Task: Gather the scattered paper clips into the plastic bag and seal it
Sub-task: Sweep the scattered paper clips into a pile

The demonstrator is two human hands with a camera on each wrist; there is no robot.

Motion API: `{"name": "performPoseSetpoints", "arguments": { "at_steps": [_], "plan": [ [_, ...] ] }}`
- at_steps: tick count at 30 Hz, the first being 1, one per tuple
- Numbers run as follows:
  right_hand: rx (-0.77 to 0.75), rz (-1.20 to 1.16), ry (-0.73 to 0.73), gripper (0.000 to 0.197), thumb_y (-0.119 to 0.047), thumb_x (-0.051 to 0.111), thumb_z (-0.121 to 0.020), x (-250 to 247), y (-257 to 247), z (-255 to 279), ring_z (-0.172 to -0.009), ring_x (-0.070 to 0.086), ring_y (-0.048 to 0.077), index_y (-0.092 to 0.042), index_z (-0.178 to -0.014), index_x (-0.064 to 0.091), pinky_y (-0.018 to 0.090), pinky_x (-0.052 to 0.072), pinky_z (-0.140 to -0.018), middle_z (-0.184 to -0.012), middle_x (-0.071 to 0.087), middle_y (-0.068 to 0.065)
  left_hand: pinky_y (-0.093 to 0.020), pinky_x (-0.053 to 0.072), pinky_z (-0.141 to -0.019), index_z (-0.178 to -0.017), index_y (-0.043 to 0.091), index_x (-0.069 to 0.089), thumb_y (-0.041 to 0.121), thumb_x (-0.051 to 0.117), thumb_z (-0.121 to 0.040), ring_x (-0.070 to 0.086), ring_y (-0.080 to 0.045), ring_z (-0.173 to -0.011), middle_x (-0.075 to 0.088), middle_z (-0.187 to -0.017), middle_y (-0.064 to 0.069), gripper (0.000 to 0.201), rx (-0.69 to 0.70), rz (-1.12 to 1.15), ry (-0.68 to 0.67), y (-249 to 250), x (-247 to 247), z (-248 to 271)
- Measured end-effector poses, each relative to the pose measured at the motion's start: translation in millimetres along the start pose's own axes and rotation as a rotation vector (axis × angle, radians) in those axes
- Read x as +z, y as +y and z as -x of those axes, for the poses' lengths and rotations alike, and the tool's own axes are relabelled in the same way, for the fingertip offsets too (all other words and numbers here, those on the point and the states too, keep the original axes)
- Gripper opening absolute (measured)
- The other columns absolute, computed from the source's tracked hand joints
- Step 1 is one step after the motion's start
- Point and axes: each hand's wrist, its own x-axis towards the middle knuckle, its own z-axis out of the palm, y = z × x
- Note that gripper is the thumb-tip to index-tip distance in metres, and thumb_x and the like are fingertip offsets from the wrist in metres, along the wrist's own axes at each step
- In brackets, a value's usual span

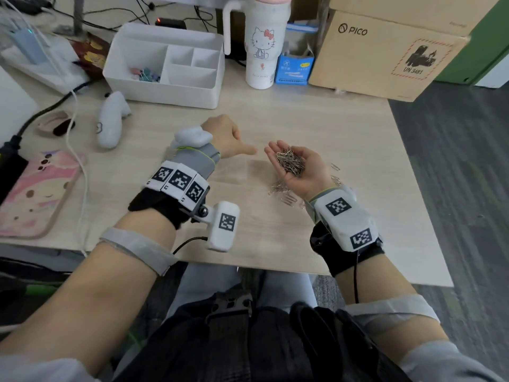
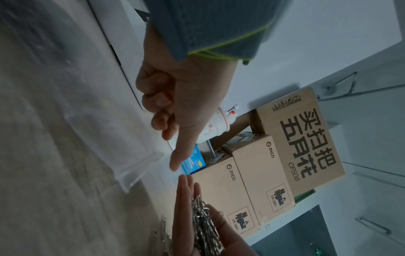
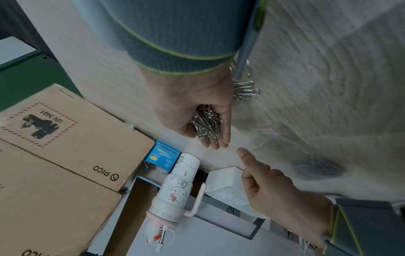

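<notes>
My right hand (image 1: pixel 296 168) lies palm up at the centre of the head view, fingers cupped loosely round a heap of paper clips (image 1: pixel 290 161) resting in the palm. More loose clips (image 1: pixel 283 190) lie on the wooden table (image 1: pixel 316 119) just below and to the right of that wrist. My left hand (image 1: pixel 228 139) sits just left of it, fingers curled in and holding nothing, thumb stretched out toward the right fingertips without touching them. The clear plastic bag (image 2: pixel 122 155) lies flat on the table under my left hand, plain in the left wrist view, faint elsewhere. In the upper left of the head view stands a white organiser tray (image 1: pixel 165 67), with a white tumbler (image 1: pixel 263 51) and a cardboard box (image 1: pixel 385 56) to its right
</notes>
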Motion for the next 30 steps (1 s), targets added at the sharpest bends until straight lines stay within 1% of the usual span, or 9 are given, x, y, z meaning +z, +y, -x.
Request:
{"name": "performPoseSetpoints", "arguments": {
  "at_steps": [4,8,12,14,15,19,24,27,30],
  "plan": [
    [0.046,0.030,0.013,0.030,-0.008,0.030,-0.096,2.7,8.6,-2.1,-0.127,0.046,0.035,0.008,-0.095,0.056,0.040,0.039,-0.106,-0.099,0.061,0.023,-0.027,0.040,-0.062,-0.060,0.018,0.062,0.040,0.072,-0.066,0.058,-0.023,-0.072,0.065,-0.072,-0.004,0.025,0.003,-0.069,-0.091,-2.2,4.3,6.1],
    [0.098,0.090,0.018,0.033,-0.008,0.028,-0.096,9.6,17.8,-2.7,-0.125,0.048,0.036,0.011,-0.094,0.055,0.040,0.038,-0.106,-0.102,0.062,0.024,-0.030,0.045,-0.067,-0.065,0.016,0.065,0.026,0.063,-0.074,0.056,-0.022,-0.071,0.061,-0.063,-0.003,0.013,0.093,0.011,-0.095,-2.4,2.1,9.4],
    [0.144,0.104,0.005,0.034,-0.009,0.029,-0.096,21.3,23.3,-2.7,-0.098,0.060,0.039,0.013,-0.093,0.055,0.045,0.054,-0.077,-0.085,0.064,0.029,-0.022,0.043,-0.059,-0.056,0.015,0.061,0.021,0.064,-0.074,0.049,-0.005,-0.048,0.052,-0.042,0.007,0.019,0.158,0.147,-0.079,-3.4,-1.8,8.4],
    [0.181,0.141,-0.008,0.035,-0.010,0.029,-0.097,29.1,24.7,-2.2,-0.079,0.067,0.041,0.013,-0.091,0.054,0.043,0.057,-0.060,-0.079,0.065,0.031,-0.021,0.043,-0.058,-0.051,0.018,0.057,0.021,0.065,-0.072,0.050,-0.001,-0.048,0.053,-0.044,0.008,0.023,0.168,0.213,-0.088,-4.8,-2.9,8.5],
    [0.203,0.156,-0.018,0.036,-0.011,0.028,-0.097,32.4,25.5,-3.0,-0.072,0.067,0.042,0.014,-0.091,0.053,0.042,0.057,-0.057,-0.076,0.065,0.032,-0.024,0.045,-0.062,-0.052,0.017,0.057,0.024,0.064,-0.069,0.052,-0.007,-0.055,0.054,-0.049,0.004,0.019,0.168,0.251,-0.089,-4.7,-3.7,8.8],
    [0.273,0.161,-0.046,0.039,-0.013,0.028,-0.097,40.7,28.5,-10.2,-0.090,0.055,0.043,0.020,-0.102,0.046,0.047,0.052,-0.074,-0.089,0.060,0.036,-0.025,0.038,-0.056,-0.062,0.008,0.062,0.023,0.060,-0.068,0.048,-0.018,-0.060,0.051,-0.052,0.000,0.016,0.168,0.288,-0.047,-5.9,-5.9,9.6],
    [0.274,0.208,-0.088,0.041,-0.017,0.025,-0.098,46.8,27.7,-13.9,-0.091,0.054,0.039,0.019,-0.106,0.044,0.046,0.052,-0.074,-0.093,0.059,0.034,-0.024,0.034,-0.053,-0.059,0.005,0.062,0.026,0.058,-0.065,0.042,-0.010,-0.051,0.050,-0.050,0.001,0.022,0.155,0.303,-0.027,-6.3,-7.9,7.6],
    [0.264,0.266,-0.081,0.044,-0.022,0.025,-0.100,46.6,25.5,-15.3,-0.090,0.054,0.035,0.018,-0.104,0.045,0.041,0.056,-0.067,-0.100,0.054,0.029,-0.015,0.032,-0.047,-0.047,0.015,0.053,0.014,0.060,-0.073,0.043,-0.005,-0.045,0.047,-0.038,0.006,0.027,0.140,0.282,-0.009,-9.2,-6.9,4.4],
    [0.261,0.342,-0.075,0.049,-0.026,0.027,-0.100,46.1,23.9,-14.3,-0.089,0.056,0.031,0.018,-0.098,0.050,0.036,0.056,-0.072,-0.096,0.057,0.025,-0.009,0.028,-0.039,-0.045,0.018,0.052,0.014,0.060,-0.072,0.044,0.002,-0.040,0.050,-0.033,0.015,0.029,0.120,0.287,0.004,-13.4,-5.3,1.6]
  ]
}}
